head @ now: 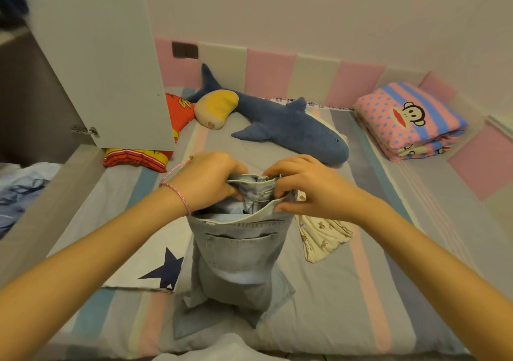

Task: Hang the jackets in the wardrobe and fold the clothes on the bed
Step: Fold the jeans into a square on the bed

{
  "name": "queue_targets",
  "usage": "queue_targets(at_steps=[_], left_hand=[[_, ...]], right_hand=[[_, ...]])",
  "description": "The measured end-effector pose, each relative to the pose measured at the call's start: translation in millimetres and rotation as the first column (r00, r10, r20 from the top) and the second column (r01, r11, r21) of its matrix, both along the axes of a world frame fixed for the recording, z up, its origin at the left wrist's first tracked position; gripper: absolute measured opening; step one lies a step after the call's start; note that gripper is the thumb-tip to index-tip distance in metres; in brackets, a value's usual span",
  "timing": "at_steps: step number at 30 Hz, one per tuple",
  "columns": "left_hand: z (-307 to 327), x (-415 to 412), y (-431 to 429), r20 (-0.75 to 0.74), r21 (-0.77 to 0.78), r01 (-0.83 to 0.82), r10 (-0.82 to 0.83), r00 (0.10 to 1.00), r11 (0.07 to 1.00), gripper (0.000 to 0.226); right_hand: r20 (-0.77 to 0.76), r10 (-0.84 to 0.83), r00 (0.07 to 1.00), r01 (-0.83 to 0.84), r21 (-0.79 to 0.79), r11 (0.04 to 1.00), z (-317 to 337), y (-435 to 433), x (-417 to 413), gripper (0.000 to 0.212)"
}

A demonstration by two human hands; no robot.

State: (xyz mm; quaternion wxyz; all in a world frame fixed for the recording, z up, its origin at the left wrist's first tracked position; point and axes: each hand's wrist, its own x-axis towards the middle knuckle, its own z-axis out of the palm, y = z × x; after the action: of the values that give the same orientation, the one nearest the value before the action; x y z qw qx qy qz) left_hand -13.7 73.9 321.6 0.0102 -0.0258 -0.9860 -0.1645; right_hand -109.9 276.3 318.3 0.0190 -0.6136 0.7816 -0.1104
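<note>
Pale blue jeans (236,260) hang from both hands above the striped bed (347,291), their back pocket facing me and the legs trailing onto the sheet. My left hand (206,180) grips the left side of the waistband, a pink bracelet on its wrist. My right hand (299,183) pinches the waistband's right side near the fly. A cream patterned garment (322,235) lies crumpled on the bed just right of the jeans. A white cloth with a dark blue star (163,266) lies to their left.
A grey wardrobe door (97,55) stands open at the left over the bed's edge. A blue plush shark (286,124), a yellow cushion (216,108) and red pillows (138,158) lie farther back. A folded pink dotted quilt (408,119) sits at the back right. Blue fabric (19,194) shows at far left.
</note>
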Motion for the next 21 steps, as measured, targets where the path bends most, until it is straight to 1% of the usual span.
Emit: queue_targets(at_steps=[2, 4, 6, 9, 11, 13, 16, 18, 21], left_hand=[[5, 3, -4, -0.005, 0.031, -0.011, 0.011, 1.0, 0.999, 0.006], [10, 5, -5, -0.005, 0.062, -0.01, 0.011, 1.0, 0.998, 0.008], [13, 5, -5, -0.01, 0.072, -0.011, 0.012, 1.0, 0.997, 0.011], [15, 7, -3, -0.017, 0.06, -0.009, 0.01, 1.0, 0.998, 0.014], [15, 8, -2, -0.014, 0.052, -0.008, 0.009, 1.0, 0.999, 0.016], [15, 9, -2, -0.002, 0.063, 0.0, 0.0, 1.0, 0.998, 0.017], [17, 11, -1, 0.015, 0.073, 0.036, -0.037, 0.999, 0.997, 0.014], [16, 11, 0, 0.009, 0.084, 0.055, -0.056, 0.998, 0.995, 0.013], [19, 9, -3, -0.012, 0.107, 0.039, -0.038, 0.999, 0.993, 0.015]], right_hand=[[-0.042, 0.035, 0.999, -0.037, -0.045, 0.998, 0, 0, 5, 0.012], [-0.083, 0.041, 0.996, -0.048, -0.081, 0.996, 1, -1, 9, 0.013], [-0.11, 0.033, 0.993, -0.042, -0.078, 0.996, 1, -2, 10, 0.019], [-0.258, 0.06, 0.964, -0.08, -0.067, 0.995, -2, -5, 11, 0.028], [-0.335, 0.074, 0.939, -0.107, -0.081, 0.991, -4, -6, 10, 0.027], [-0.317, 0.077, 0.945, -0.107, -0.081, 0.991, -4, -6, 10, 0.023], [-0.201, 0.08, 0.976, -0.101, -0.1, 0.99, -2, -5, 11, 0.019], [-0.164, 0.075, 0.984, -0.1, -0.151, 0.983, -5, -5, 12, 0.02], [-0.139, 0.059, 0.988, -0.094, -0.258, 0.962, -10, -6, 14, 0.017]])
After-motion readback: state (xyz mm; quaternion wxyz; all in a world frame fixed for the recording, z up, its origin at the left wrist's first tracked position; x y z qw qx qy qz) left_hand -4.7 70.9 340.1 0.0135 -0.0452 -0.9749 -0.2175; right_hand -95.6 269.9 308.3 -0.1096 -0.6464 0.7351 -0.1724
